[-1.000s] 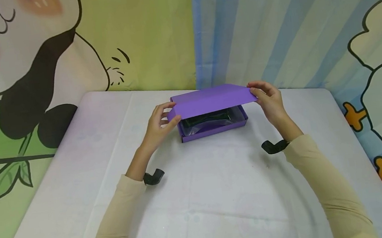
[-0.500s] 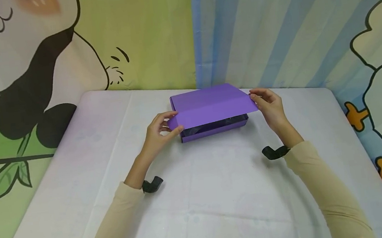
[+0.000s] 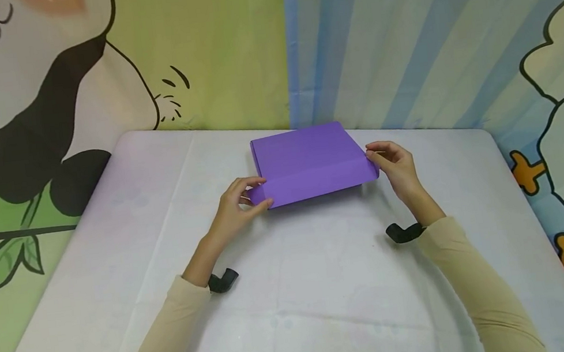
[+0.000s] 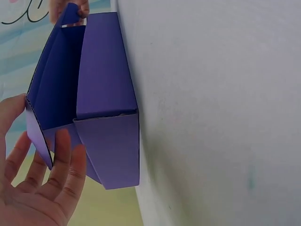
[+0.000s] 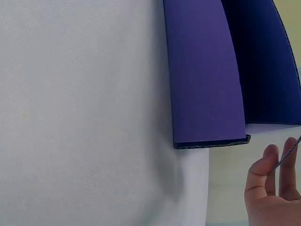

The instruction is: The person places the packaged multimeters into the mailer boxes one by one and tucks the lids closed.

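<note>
A purple cardboard box (image 3: 305, 149) lies flat near the table's far side, its hinged lid lowered almost to the base. At its left front corner, my left hand (image 3: 231, 212) holds the lid's side flap (image 4: 39, 134) between thumb and fingers. My right hand (image 3: 400, 171) pinches the matching flap at the right corner. Both wrist views show a gap between the lid's underside (image 4: 59, 80) and the front wall (image 5: 204, 80) of the base. What lies inside the box is hidden from the head view by the lid.
A white cloth covers the table (image 3: 326, 287). Behind it hangs a printed backdrop (image 3: 215, 50) with a panda at left and a pale bird-like figure at right. Dark curved wrist mounts (image 3: 223, 280) stick out near both cuffs.
Both hands have brought the lid down and toward me. The dark, plastic-wrapped contents seen a second ago are now covered. The base has stayed in place.
</note>
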Demonstrator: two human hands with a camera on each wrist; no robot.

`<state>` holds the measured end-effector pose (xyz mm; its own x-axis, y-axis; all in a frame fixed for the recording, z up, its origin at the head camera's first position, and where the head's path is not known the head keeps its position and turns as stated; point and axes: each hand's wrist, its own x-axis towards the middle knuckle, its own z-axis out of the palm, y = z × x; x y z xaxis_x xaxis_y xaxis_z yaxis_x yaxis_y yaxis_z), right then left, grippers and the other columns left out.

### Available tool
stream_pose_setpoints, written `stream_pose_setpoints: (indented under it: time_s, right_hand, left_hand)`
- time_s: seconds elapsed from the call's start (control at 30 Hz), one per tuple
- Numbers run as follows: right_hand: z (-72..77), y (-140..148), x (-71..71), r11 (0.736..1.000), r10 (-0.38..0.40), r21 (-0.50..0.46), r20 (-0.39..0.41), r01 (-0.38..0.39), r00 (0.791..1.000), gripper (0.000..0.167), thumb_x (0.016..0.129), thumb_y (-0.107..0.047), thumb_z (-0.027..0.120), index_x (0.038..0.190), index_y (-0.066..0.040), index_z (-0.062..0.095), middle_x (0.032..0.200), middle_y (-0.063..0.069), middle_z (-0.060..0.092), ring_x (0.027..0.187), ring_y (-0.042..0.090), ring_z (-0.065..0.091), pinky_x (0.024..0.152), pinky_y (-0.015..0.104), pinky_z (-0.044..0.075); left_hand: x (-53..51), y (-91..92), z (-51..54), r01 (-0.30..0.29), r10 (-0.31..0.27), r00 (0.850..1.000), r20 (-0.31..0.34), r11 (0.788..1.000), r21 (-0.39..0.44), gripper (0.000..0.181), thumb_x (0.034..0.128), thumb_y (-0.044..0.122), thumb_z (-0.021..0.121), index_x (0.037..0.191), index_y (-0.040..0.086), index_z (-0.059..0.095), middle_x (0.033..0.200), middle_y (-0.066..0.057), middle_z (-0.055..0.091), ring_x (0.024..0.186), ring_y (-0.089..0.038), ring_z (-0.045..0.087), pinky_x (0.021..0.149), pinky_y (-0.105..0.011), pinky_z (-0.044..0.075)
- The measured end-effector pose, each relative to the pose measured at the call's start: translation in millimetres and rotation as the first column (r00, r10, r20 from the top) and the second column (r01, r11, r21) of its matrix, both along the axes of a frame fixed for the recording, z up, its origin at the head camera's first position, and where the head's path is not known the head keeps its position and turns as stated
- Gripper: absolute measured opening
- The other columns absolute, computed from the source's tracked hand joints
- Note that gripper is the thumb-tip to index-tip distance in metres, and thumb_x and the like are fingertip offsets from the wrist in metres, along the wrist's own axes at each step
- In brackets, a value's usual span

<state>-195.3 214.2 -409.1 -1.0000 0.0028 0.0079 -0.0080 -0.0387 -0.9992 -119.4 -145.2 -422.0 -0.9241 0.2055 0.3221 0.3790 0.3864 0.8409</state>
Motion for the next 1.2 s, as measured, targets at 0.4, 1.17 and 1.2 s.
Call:
stream_pose_setpoints:
  time_s: [0.4, 1.17, 1.2]
  right_hand:
    - [-9.2, 2.0, 4.0, 1.000, 0.005, -0.026, 0.014, -0.004, 1.000, 0.011, 0.090, -0.014, 0.071, 0.101, -0.013, 0.069, 0.096, -0.007, 0.066, 0.087, 0.007, 0.056, 0.069, 0.015, 0.046]
    - [-38.9, 5.1, 14.1, 0.996, 0.016, 0.091, 0.081, -0.023, 0.997, 0.018, 0.092, -0.016, 0.069, 0.107, -0.008, 0.067, 0.097, -0.011, 0.066, 0.088, 0.004, 0.058, 0.068, 0.014, 0.049]
    - [-39.2, 4.9, 14.9, 0.991, 0.010, 0.130, 0.058, -0.017, 0.998, 0.019, 0.092, -0.017, 0.069, 0.108, -0.007, 0.067, 0.096, -0.013, 0.066, 0.088, 0.003, 0.058, 0.069, 0.013, 0.048]
  left_hand:
    - [5.1, 2.3, -3.6, 0.008, -0.007, 0.999, 0.048, 1.000, -0.020, 0.046, 0.0827, 0.013, 0.079, 0.124, 0.005, 0.060, 0.114, -0.011, 0.061, 0.092, -0.023, 0.061, 0.076, -0.033, 0.057]
    - [11.9, -4.4, -15.7, 0.085, -0.058, 0.985, 0.161, 0.982, -0.171, 0.037, 0.0924, 0.021, 0.069, 0.128, 0.013, 0.059, 0.119, -0.004, 0.061, 0.093, -0.018, 0.055, 0.077, -0.032, 0.052]
    - [12.6, -4.4, -16.1, 0.082, -0.052, 0.985, 0.164, 0.980, -0.183, 0.037, 0.0925, 0.021, 0.069, 0.128, 0.014, 0.059, 0.118, -0.003, 0.061, 0.091, -0.018, 0.054, 0.076, -0.032, 0.051]
